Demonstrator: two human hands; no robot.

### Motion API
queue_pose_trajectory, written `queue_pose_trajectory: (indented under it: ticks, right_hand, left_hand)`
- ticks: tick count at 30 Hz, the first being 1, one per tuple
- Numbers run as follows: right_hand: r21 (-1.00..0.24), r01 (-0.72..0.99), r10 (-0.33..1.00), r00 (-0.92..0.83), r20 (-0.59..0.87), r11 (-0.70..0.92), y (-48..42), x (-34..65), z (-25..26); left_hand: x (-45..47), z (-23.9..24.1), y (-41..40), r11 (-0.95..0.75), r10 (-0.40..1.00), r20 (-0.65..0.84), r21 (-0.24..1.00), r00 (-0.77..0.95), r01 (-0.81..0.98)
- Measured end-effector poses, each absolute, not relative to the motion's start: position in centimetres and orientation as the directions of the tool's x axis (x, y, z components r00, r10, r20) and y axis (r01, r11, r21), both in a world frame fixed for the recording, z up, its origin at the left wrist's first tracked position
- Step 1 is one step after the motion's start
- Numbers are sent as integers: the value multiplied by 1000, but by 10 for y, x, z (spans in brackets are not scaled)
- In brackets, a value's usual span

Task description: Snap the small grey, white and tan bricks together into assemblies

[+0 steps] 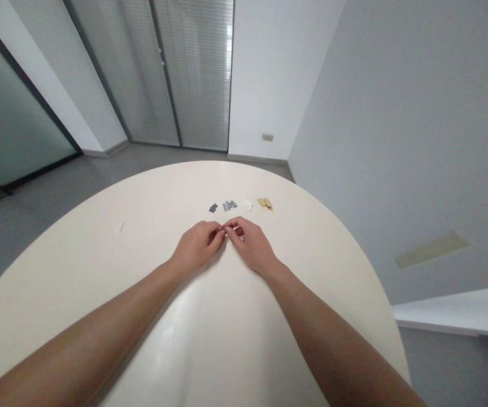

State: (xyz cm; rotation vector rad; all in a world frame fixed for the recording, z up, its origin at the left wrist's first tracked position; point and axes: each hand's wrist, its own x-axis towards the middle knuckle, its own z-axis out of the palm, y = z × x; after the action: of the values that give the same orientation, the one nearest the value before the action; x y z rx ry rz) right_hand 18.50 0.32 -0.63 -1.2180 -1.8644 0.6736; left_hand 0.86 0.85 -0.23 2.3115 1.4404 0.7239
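Note:
My left hand point(199, 245) and my right hand point(250, 244) meet at their fingertips over the middle of a round cream table point(142, 271). Both are curled in a pinch around something small that I cannot make out. Just beyond them lies a row of small piles of flat pieces: dark grey pieces point(213, 207), lighter grey pieces point(229, 205), white pieces point(248, 204) and tan pieces point(265, 202). Neither hand touches these piles.
A small pale scrap point(119, 227) lies on the table to the left. Past the table are grey floor, glass partitions with blinds point(176, 73) and a white wall. A white ledge point(460, 311) shows at the right.

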Motion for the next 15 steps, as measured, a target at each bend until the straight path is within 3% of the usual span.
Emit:
queue_pose_trajectory:
  ticks: [15]
  right_hand:
    - [-781,484,919,-196,343,394,3,184,-6]
  left_hand:
    - [9,-3,8,-427,904,252,541,345,725]
